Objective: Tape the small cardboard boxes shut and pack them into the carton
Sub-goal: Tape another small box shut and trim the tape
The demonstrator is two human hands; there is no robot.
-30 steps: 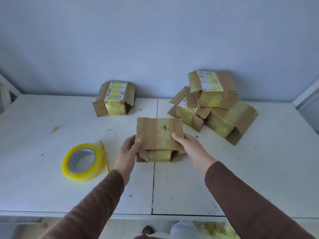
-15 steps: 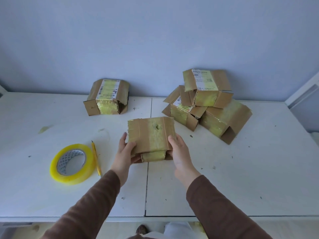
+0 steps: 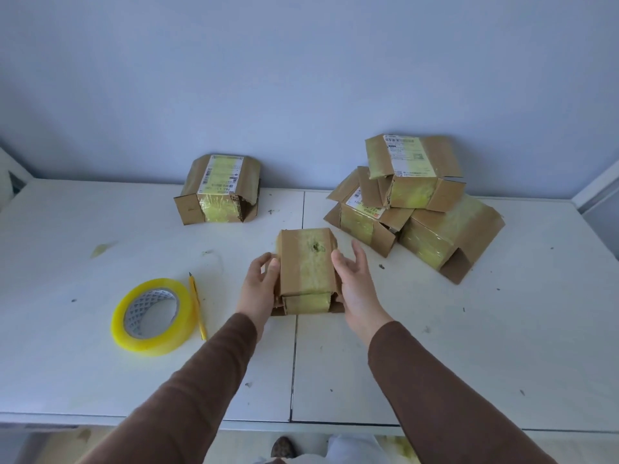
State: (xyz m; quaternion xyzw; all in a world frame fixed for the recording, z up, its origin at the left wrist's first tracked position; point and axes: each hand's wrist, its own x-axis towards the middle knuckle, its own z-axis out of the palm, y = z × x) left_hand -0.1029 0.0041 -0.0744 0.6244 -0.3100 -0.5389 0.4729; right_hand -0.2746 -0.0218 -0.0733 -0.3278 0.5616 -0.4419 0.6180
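A small cardboard box with a yellowish tape band and a small hole on top stands at the middle of the white table. My left hand grips its left side with curled fingers and the thumb against the edge. My right hand lies along its right side with straight fingers, the thumb touching the top edge. A roll of yellow tape lies flat to the left. No carton is in view.
A yellow pencil lies beside the tape roll. One taped box sits at the back left by the wall. A pile of three boxes with loose flaps sits at the back right.
The box looks narrower than before, its side flaps now folded down. Both hands moved from its top corners to its sides, and my right hand's fingers straightened.
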